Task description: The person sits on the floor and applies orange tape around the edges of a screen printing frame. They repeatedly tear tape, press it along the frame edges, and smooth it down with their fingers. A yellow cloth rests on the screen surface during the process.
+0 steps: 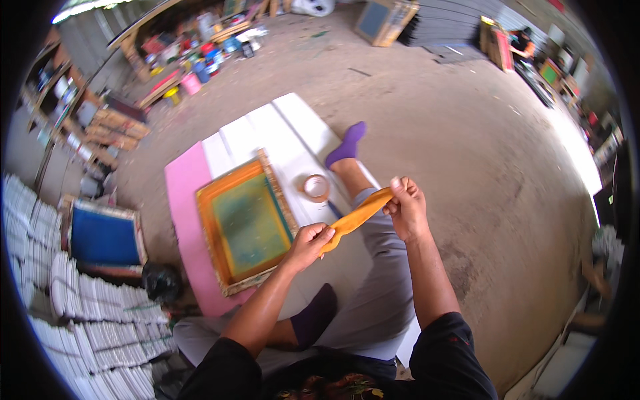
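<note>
Pinching one end of the yellow strip (360,219) with the left hand (309,247) and the other with the right hand (407,210); holding it over the leg (387,267), near the tape roll (317,198) and screen (250,223).

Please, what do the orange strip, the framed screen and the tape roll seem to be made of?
Orange strip: perhaps plastic tape, smooth-looking, since it is thin and bends; cloth is possible.
Framed screen: probably a wooden frame, rough and stained, given its blotchy edges; the smooth panel may be mesh, but no weave shows.
Tape roll: likely brown plastic film, fairly smooth, judging by its even rim.
</note>
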`<act>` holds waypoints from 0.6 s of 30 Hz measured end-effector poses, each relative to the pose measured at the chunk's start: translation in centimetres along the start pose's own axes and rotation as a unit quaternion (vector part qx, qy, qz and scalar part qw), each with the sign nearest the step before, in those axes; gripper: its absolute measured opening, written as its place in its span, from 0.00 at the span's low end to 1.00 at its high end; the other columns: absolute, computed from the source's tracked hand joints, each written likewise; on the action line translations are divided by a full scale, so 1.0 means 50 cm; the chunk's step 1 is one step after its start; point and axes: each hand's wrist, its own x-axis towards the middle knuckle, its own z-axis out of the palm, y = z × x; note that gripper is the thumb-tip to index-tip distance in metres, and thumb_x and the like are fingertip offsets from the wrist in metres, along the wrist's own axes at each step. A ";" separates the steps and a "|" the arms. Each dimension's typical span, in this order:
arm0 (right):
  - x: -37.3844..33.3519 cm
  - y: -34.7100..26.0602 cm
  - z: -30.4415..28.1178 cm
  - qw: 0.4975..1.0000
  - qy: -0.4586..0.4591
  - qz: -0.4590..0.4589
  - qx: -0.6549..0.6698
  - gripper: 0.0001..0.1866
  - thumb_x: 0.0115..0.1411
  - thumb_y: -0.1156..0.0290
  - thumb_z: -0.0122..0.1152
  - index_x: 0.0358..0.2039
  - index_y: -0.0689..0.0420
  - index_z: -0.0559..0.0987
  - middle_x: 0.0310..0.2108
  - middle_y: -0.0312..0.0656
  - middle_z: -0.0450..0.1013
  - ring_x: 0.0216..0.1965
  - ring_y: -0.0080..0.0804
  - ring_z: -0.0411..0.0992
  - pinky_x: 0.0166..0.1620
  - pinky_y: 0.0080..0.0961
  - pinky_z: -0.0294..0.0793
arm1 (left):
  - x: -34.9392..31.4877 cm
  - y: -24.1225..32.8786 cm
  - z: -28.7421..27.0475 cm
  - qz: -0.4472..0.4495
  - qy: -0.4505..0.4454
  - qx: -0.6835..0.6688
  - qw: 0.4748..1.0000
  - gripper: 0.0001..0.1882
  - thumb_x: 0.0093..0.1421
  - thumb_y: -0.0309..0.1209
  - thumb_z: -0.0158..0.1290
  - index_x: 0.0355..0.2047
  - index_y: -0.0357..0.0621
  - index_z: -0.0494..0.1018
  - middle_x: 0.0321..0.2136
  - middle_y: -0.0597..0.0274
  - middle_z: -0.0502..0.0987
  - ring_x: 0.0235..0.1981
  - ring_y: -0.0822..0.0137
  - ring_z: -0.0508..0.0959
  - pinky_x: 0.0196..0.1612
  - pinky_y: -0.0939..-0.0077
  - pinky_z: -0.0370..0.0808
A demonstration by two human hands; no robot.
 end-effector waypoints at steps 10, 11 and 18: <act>0.046 0.426 0.245 0.962 -0.170 0.140 -0.160 0.11 0.71 0.77 0.59 0.50 0.54 0.69 0.38 0.39 0.77 0.34 0.24 0.76 0.34 0.21 0.78 | -0.155 -0.072 -0.328 0.005 0.367 -0.075 0.927 0.09 0.70 0.32 0.60 0.45 0.39 0.77 0.35 0.65 0.81 0.33 0.75 0.81 0.34 0.76 0.80; 0.057 0.473 0.260 0.954 -0.205 0.138 -0.168 0.10 0.72 0.77 0.58 0.50 0.53 0.70 0.40 0.40 0.77 0.36 0.26 0.77 0.38 0.24 0.79 | -0.156 -0.081 -0.353 0.011 0.384 -0.075 0.920 0.10 0.71 0.32 0.59 0.45 0.39 0.77 0.35 0.65 0.81 0.33 0.75 0.81 0.35 0.75 0.81; 0.127 0.574 0.249 0.767 -0.202 -0.098 -0.601 0.26 0.59 0.68 0.70 0.59 0.51 0.74 0.48 0.51 0.79 0.53 0.48 0.77 0.53 0.46 0.77 | -0.106 -0.155 -0.494 -0.045 0.423 0.176 0.888 0.36 0.68 0.37 0.62 0.70 0.37 0.62 0.49 0.49 0.80 0.49 0.58 0.82 0.52 0.66 0.78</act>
